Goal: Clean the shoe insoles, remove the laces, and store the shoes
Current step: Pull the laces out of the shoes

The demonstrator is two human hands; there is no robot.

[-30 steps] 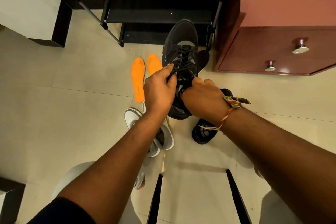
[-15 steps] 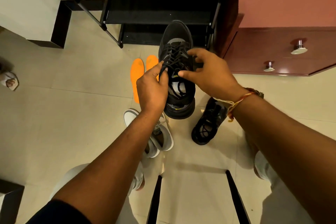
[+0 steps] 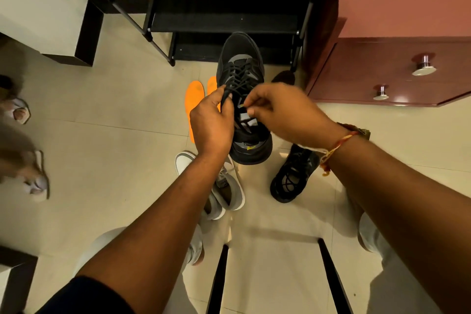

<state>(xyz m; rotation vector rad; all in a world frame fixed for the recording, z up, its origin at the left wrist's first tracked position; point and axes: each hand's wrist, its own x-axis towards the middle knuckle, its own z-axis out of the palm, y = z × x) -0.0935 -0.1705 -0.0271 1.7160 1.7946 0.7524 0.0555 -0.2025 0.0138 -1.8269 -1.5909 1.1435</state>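
No lettering, brand name or number is legible anywhere in the frame. At centre, a small yellow tag (image 3: 249, 147) near the lower end of the black shoe (image 3: 239, 58) may carry print, but it is too small and blurred to read.
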